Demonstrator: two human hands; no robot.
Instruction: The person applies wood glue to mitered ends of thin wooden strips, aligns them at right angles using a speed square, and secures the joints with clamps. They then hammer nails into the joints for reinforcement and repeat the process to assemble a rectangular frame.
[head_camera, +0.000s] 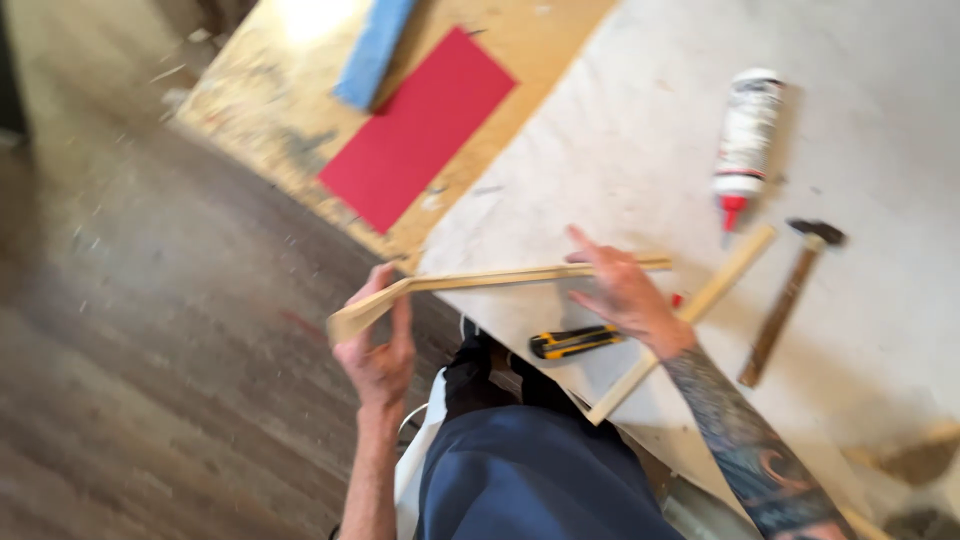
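Note:
Two thin wooden strips (500, 277) meet in an angled joint held above the edge of a white-covered workbench (640, 130). My left hand (378, 345) grips the short angled strip at the left end, off the bench edge. The fingers of my right hand (622, 290) rest on the long strip near its right end. Another wooden strip (725, 280) lies diagonally on the bench under my right wrist. A yellow and black utility knife (575, 342) lies just below my right hand.
A white glue bottle with a red tip (746, 135) and a wooden-handled hammer (790, 300) lie on the bench to the right. A red sheet (415, 130) and a blue strip (370, 50) lie on bare plywood beyond. Dusty floor (150, 330) spreads left.

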